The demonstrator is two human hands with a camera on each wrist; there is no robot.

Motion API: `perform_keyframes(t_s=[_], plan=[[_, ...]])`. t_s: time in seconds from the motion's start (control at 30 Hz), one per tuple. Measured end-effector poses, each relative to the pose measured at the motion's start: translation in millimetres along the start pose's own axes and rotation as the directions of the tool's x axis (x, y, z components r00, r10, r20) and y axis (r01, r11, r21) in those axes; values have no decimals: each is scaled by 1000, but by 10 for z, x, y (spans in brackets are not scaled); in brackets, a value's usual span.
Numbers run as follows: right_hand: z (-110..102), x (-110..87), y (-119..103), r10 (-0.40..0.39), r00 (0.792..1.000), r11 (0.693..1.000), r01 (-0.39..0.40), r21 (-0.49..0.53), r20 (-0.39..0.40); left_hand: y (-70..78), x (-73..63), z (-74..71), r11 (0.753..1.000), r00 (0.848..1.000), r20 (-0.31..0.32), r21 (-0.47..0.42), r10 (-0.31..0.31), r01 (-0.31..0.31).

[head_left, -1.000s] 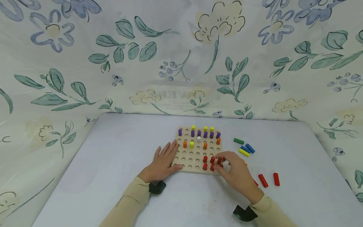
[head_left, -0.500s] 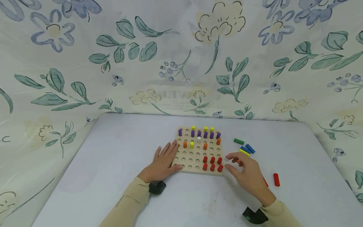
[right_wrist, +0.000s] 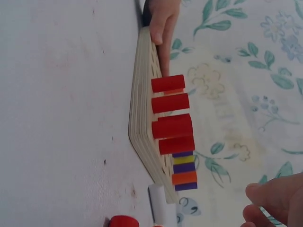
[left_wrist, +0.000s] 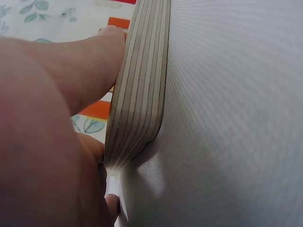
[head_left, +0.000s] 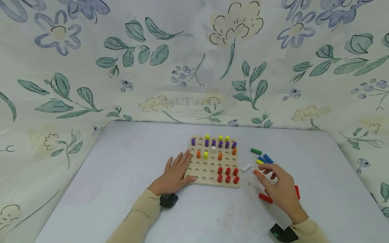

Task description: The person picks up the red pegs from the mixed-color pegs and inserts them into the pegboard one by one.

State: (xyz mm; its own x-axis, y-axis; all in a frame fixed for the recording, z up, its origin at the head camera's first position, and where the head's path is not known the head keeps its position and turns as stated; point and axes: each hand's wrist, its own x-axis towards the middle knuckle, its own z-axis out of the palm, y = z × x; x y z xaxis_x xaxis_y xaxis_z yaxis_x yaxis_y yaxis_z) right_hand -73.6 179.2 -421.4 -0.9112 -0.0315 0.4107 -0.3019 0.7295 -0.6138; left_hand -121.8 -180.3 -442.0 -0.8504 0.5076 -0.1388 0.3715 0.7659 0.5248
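Note:
A light wooden pegboard (head_left: pixel 200 171) lies on the table, with coloured pegs standing in some holes. My left hand (head_left: pixel 174 174) rests along its left side, fingers spread and thumb over the front corner; the left wrist view shows the board's layered edge (left_wrist: pixel 139 80) close by the thumb. My right hand (head_left: pixel 281 189) is over the loose pegs right of the board, thumb and index finger apart with no peg between them. Beside its thumb lies an orange peg (head_left: pixel 256 171). A white peg (head_left: pixel 246 167) lies between hand and board. Red pegs (head_left: pixel 228 171) stand in two rows at the near right corner.
Near the right hand lie more loose pegs: a green peg (head_left: pixel 256 151), a blue peg (head_left: pixel 268 158) and a red peg (head_left: pixel 265 198). Purple pegs (head_left: pixel 220 144) stand towards the board's far side. A floral curtain (head_left: pixel 182 67) hangs behind the table (head_left: pixel 136 145).
My right hand has left the red pegs at the board's near right corner and moved right, uncovering the white peg and a lying red peg. The left hand has stayed in place.

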Motion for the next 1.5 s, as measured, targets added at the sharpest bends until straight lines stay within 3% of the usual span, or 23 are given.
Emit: perform_keyframes(t_s=[0.43,0.77,1.03,1.3,1.5], plan=[[-172,-133,186,86,993,994,-91,-55,-85,-3,5,8,1000,1000,-1,3,-11,11],[-274,-265,295,282,957,954,-287,-91,-70,-10,23,8,1000,1000,-3,1,-5,5],[-345,-337,396,283,954,946,-295,-134,-98,-2,16,7,1000,1000,4,-4,-5,5],[-413,-382,467,389,919,898,-393,-197,-60,9,10,6,1000,1000,5,-6,-9,9],[-411,-371,509,407,912,882,-407,-237,-51,4,1,15,1000,1000,-14,-17,0,0]])
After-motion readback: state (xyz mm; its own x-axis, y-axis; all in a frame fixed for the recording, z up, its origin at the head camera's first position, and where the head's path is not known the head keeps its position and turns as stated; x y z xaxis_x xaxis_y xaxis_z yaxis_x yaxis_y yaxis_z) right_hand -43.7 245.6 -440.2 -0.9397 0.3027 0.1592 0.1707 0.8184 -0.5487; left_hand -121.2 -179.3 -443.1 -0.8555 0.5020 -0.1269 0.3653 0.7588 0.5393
